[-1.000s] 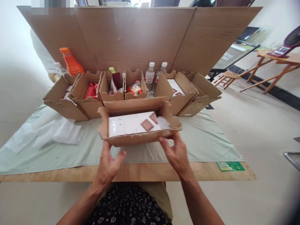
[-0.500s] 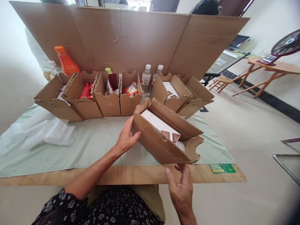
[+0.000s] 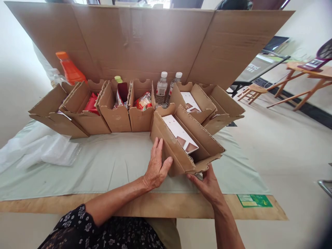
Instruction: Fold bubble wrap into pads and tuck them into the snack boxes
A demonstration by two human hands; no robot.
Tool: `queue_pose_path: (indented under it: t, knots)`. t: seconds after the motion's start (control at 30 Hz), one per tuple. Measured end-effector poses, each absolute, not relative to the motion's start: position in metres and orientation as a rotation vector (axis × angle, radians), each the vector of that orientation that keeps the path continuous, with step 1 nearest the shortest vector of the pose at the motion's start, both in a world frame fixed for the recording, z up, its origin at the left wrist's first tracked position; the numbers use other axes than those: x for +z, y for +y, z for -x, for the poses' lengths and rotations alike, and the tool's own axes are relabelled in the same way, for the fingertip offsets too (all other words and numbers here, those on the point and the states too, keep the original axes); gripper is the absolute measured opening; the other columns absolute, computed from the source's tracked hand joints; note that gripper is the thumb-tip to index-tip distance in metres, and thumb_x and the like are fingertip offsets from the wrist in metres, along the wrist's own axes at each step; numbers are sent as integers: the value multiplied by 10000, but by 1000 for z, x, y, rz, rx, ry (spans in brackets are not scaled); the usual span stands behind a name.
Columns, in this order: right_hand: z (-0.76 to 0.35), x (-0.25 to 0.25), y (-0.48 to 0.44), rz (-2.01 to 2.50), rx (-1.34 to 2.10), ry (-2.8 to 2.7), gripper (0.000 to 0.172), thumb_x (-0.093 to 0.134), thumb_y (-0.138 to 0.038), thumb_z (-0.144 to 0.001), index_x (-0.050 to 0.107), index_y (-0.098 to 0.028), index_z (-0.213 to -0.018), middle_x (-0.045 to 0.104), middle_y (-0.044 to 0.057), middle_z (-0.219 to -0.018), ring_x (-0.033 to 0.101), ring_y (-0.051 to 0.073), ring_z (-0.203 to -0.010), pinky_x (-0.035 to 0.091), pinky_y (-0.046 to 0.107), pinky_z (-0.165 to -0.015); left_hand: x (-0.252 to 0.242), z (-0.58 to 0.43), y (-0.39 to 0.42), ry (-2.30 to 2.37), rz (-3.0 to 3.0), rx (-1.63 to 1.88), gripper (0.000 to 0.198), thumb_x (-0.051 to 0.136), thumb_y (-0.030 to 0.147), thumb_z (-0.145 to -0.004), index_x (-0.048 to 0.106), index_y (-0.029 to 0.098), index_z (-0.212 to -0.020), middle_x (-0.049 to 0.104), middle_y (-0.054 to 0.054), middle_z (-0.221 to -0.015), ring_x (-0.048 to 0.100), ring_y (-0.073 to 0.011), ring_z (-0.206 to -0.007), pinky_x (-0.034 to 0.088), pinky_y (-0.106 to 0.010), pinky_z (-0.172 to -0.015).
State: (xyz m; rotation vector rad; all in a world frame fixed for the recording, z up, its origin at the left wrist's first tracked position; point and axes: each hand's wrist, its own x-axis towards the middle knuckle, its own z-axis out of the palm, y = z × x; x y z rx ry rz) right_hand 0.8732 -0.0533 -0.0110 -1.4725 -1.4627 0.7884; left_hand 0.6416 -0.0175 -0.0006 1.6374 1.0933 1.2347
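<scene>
In front of me a narrow open-topped cardboard box (image 3: 169, 150) sits at a slant, with a white carton (image 3: 180, 134) printed with brown shapes inside it. My left hand (image 3: 157, 166) lies against the box's left side, fingers stretched out and thumb apart. At the near lower end my right hand (image 3: 209, 183) grips the box, its thumb in front and its other fingers partly hidden behind the cardboard. Whether the box's bottom fully rests on the cloth cannot be made out.
Behind stands a row of similar boxes (image 3: 115, 117) with packets inside, one holding another white carton (image 3: 190, 101). Two clear water bottles (image 3: 161, 90), an orange bottle (image 3: 71, 71) and a tall cardboard panel (image 3: 150, 38) are farther back. Crumpled plastic (image 3: 57, 148) lies on the left.
The box has swung its near end up and leftward slightly, and its near flap has folded inward. My right hand has closed on the near end; my left hand slid nearer along the side.
</scene>
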Motion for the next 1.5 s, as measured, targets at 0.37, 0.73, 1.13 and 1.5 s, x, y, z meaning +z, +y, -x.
queue_pose_path:
  t: [0.37, 0.73, 1.13, 1.5]
  knots:
    - [-837, -5, -39, 1674, 618, -1414, 601, 714, -606, -824, 488, -253, -1256, 705, 125, -1166, 714, 265, -920, 599, 444, -785, -4, -639, 11, 1049, -1642, 1310, 676, 398, 547, -1059, 236, 292, -1663, 160, -87, -1774, 132, -294, -1644, 88, -516, -1348]
    - [-801, 11, 46, 1939, 304, -1518, 537, 649, -656, -762, 561, -223, -1067, 768, 94, -961, 708, 288, -819, 492, 389, -725, -10, -620, 46, 1056, -1489, 1286, 758, 366, 650, -1028, 321, 203, -1638, 281, -115, -1739, 232, -272, -1622, 147, -441, -1346]
    - [-788, 18, 87, 1869, 265, -1480, 379, 562, -596, -859, 614, -221, -868, 757, 101, -817, 705, 268, -770, 517, 392, -764, -32, -617, 46, 1161, -1437, 1131, 758, 471, 534, -994, 298, 151, -1624, 291, -187, -1721, 301, -329, -1593, 262, -555, -1299]
    - [-674, 122, 120, 1624, 175, -2176, 488, 513, -224, -949, 593, -207, -1430, 772, 72, -877, 693, 243, -788, 474, 327, -756, -21, -619, 49, 1127, -1569, 1220, 514, 534, 365, -965, 524, 171, -1441, 554, -188, -1507, 483, -339, -1444, 409, -559, -1202]
